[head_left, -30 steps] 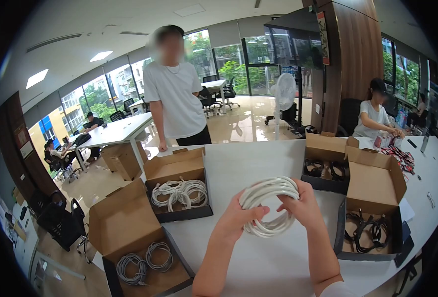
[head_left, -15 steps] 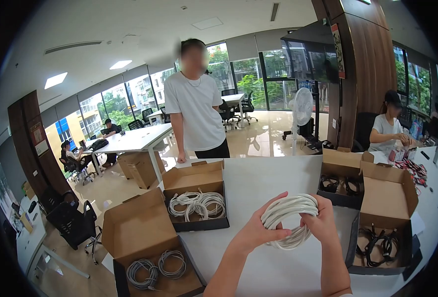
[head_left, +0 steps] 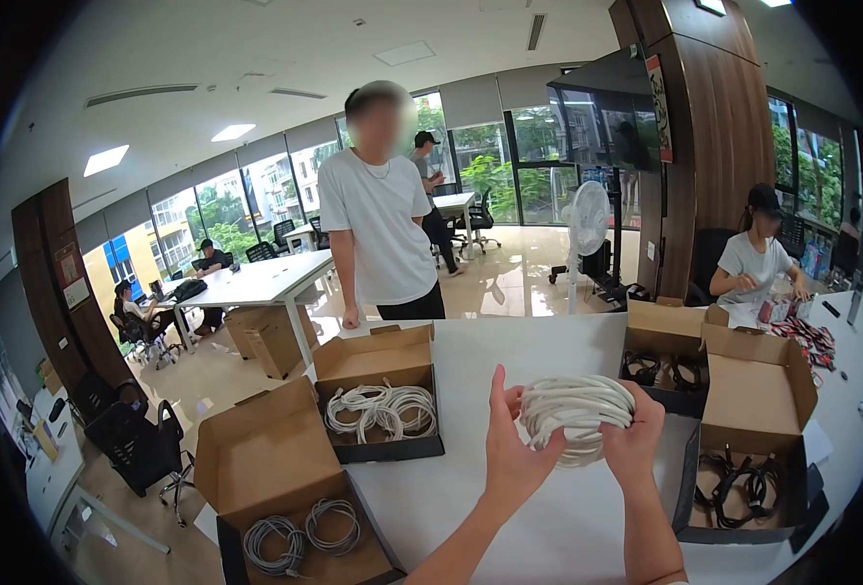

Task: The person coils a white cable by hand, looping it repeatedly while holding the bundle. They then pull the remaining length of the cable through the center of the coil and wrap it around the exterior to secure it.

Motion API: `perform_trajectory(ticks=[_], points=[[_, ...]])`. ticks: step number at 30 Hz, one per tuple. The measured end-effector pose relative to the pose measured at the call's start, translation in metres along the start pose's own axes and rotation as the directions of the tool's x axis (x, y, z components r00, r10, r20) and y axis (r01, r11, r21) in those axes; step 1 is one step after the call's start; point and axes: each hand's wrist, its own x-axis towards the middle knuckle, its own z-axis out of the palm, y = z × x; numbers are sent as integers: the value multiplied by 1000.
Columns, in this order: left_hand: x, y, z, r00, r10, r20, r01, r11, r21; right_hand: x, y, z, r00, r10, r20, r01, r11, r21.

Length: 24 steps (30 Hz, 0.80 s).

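A thick coil of white cable (head_left: 579, 408) is held up above the white table between my two hands, tilted so its hole hardly shows. My left hand (head_left: 519, 444) grips its left side, thumb against the front and index finger sticking up. On the right side, my right hand (head_left: 634, 439) is closed round the loops. Left of the hands stand an open box of white cable coils (head_left: 384, 450) and, nearer, an open box of grey cable coils (head_left: 348, 561). To the right are an open box of black cables (head_left: 743, 534) and a smaller one behind it (head_left: 667, 398).
Across the white table (head_left: 509, 351) stands a person in a white T-shirt (head_left: 378, 234). Another person (head_left: 758, 263) sits at the right beside a pile of red and black items (head_left: 804, 336). A white fan (head_left: 588, 219) stands behind the table.
The coil has tipped, its hole now mostly hidden, and my left index finger has lifted off it. A person in a cap has appeared in the background, behind the standing person.
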Motion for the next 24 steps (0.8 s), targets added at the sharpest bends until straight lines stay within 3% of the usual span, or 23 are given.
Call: perform_trajectory(ticks=[3,6,12,15,18,21,24], points=[[-4,1,10,999,23,-49,-23,1000,2,-1,6,-2,999,-20,-42,20,1000,-6],[-8,3,13,998,-33,-50,36,997,61,-2,8,-5,995,56,-79,-53,998,45],[-12,-9,17,966,-78,246,152,942,-298,2,6,-8,974,141,-179,-111,980,165],[-15,-10,20,977,-128,171,170,952,-256,0,5,-7,977,40,-210,-19,995,102],[-16,-12,27,960,-264,90,279,913,-297,-3,7,-6,969,56,-239,-23,990,138],[-20,0,36,832,-536,143,512,643,-570,-5,9,-7,971,13,-239,11,995,96],[-16,-5,32,716,-352,602,661,64,-748,-4,3,-4,960,-116,-253,104,993,-58]])
